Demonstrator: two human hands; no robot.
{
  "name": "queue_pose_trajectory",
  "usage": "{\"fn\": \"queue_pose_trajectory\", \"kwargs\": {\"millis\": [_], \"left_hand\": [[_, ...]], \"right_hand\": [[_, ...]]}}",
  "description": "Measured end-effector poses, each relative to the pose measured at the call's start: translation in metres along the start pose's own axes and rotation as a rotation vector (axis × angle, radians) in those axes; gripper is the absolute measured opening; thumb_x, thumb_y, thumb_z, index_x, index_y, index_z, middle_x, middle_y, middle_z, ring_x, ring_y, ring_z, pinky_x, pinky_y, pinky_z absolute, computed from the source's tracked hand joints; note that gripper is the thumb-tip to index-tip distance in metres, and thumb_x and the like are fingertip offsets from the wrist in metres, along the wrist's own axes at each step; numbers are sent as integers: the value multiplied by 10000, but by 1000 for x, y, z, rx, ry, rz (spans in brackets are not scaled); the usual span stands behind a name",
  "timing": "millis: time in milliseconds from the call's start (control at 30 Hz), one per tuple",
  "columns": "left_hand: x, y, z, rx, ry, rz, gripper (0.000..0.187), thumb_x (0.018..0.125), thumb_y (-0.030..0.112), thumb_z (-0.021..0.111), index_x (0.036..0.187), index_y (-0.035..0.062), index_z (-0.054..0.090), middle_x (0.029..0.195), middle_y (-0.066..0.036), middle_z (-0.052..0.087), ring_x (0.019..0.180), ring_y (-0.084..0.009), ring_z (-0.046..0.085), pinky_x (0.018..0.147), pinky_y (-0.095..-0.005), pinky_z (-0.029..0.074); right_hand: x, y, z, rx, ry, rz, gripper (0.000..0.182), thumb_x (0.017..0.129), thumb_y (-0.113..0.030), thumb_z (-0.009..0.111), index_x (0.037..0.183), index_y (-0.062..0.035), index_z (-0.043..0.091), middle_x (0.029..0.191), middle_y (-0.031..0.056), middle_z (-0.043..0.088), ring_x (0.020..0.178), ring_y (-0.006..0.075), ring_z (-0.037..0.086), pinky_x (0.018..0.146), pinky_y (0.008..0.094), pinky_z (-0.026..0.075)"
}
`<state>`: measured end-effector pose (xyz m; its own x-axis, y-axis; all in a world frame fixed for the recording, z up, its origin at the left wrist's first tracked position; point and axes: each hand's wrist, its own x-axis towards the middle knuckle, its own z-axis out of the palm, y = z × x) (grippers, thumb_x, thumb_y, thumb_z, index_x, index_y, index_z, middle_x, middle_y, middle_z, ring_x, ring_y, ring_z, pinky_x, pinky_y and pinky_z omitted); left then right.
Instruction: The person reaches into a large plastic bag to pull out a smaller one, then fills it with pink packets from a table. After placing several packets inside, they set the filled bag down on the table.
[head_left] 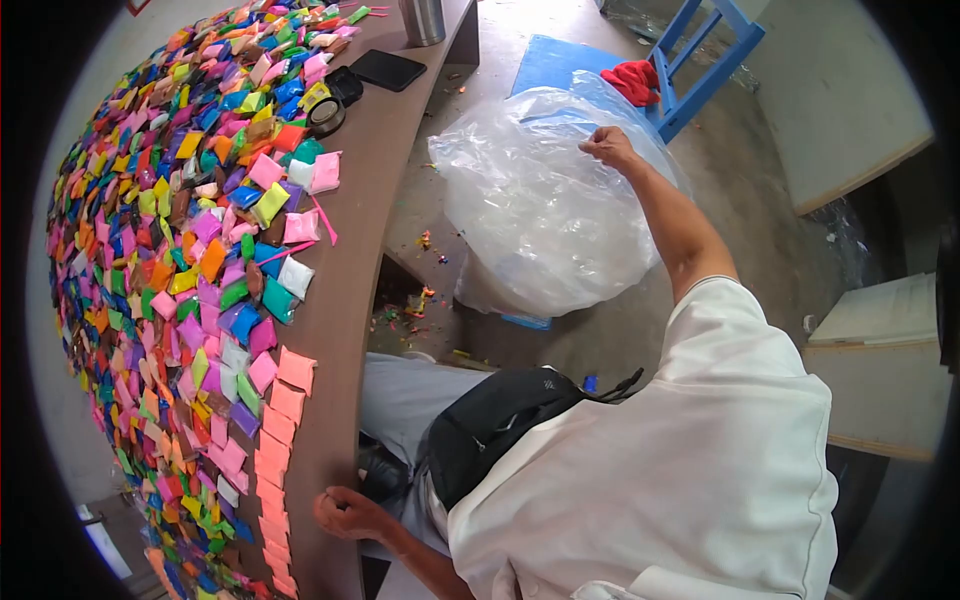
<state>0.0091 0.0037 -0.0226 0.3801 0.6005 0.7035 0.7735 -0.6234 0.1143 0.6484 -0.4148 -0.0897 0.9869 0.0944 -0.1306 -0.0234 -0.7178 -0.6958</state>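
Poising a pinched right hand point(608, 147) above a bulging clear bag point(545, 195) with hazy contents point(570, 245), curling the left hand point(347, 513) at the near edge of the table point(335, 400), beside lined-up salmon packets point(271, 465), no telling if gripping anything with either

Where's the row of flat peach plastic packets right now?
In the head view, lower left: the peach packets lie on the brown tabletop, between the heap of multicoloured packets and the person's left hand.

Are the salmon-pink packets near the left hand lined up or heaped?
Lined up: the salmon-pink packets run single file along the table, beside the multicoloured packets.
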Motion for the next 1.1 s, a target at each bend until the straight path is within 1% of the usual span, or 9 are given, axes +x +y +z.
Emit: {"fn": "queue_pose_trajectory", "kwargs": {"millis": [133,167,233,333,367,433,533,767,1100], "left_hand": [[-7,-6,0,51,-68,-46,292,900,148,598,662,27,480,844,-127,621,792,-316,600,714,-450,469],[-6,-5,0,60,-64,-41,293,901,151,600,662,32,478,847,-122,622,793,-314,601,713,-448,469],[-3,-1,-1,61,-34,-22,287,899,152,602,663,37,485,821,-115,611,772,-311,594,698,-446,465],[-1,2,-2,42,15,16,269,894,149,605,669,38,508,770,-109,592,734,-310,583,677,-444,460],[0,1,-1,40,19,23,264,894,150,606,673,37,513,776,-109,597,740,-309,586,681,-444,463],[-1,0,-2,44,21,32,257,894,153,607,681,35,523,788,-109,606,752,-307,593,688,-443,467],[0,2,-3,55,18,22,252,896,156,608,689,32,533,802,-110,616,766,-306,601,697,-442,473],[2,5,-4,59,14,-2,254,897,158,608,695,22,537,822,-116,627,775,-308,608,708,-448,478],[2,7,-5,8,18,-40,223,883,127,588,708,2,529,846,-130,617,810,-324,597,727,-452,472]], "right_hand": [[-35,5,-24,-628,-436,229,393,772,-450,757,824,-68,686,663,96,615,573,220,597,490,383,479],[17,95,12,-640,-445,228,273,736,-259,717,852,-13,722,852,160,699,736,257,678,555,403,506],[-20,105,-5,-552,-507,304,212,810,-231,622,902,-54,691,732,117,644,651,271,628,549,419,496],[-39,130,7,-320,-386,-304,243,782,-199,623,964,-59,700,811,132,660,771,266,644,646,384,508],[-39,133,8,-318,-384,-231,262,776,-212,642,983,-62,701,834,130,664,797,260,639,667,377,504],[-53,94,1,-313,-381,-80,307,765,-238,682,1021,-69,703,881,126,672,848,249,630,708,364,496],[-46,73,0,-250,-48,-305,265,723,-260,702,871,-41,711,740,118,660,712,234,618,665,358,484],[-35,-45,-60,93,-192,-85,187,807,-250,726,872,-80,681,741,-29,577,653,78,528,594,231,409],[-24,-120,-108,846,-370,-192,201,866,-197,622,1019,-67,623,969,41,636,865,174,622,769,333,522]]}}
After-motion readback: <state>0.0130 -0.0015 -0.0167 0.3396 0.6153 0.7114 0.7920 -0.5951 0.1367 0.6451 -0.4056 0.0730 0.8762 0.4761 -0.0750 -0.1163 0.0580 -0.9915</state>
